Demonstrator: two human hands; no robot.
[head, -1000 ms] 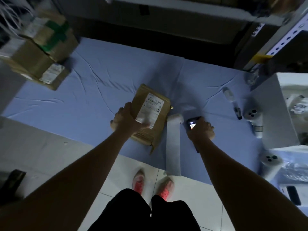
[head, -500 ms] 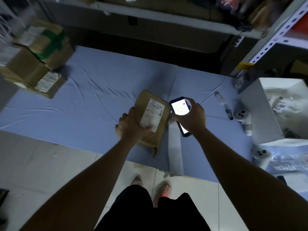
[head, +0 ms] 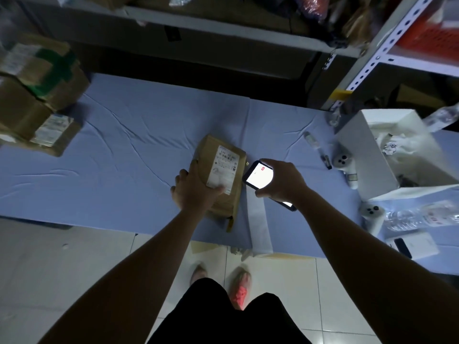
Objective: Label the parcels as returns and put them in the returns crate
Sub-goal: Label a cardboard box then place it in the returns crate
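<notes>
**Early stage: first parcel in hand, nothing labelled or crated yet**

Head view: you are gripping the brown parcel [head: 211, 155] with your left hand [head: 196, 192]. The fingers are curling round its left edge and the thumb is pressing across its printed shipping label [head: 224, 170]. The parcel is lying on the blue cloth [head: 124, 157], just in front of you.

Your right hand [head: 283, 181] is pinching a lit smartphone [head: 258, 177] between thumb and fingers, just beside the parcel. You are probably checking or scanning it.

No return mark is showing on the parcel. A white paper strip [head: 258, 227], possibly the labels, is lying beside it.

More cardboard parcels [head: 37, 95] are waiting at far left. I cannot tell which container is the returns crate, so labelling and crating are both left to do.
</notes>
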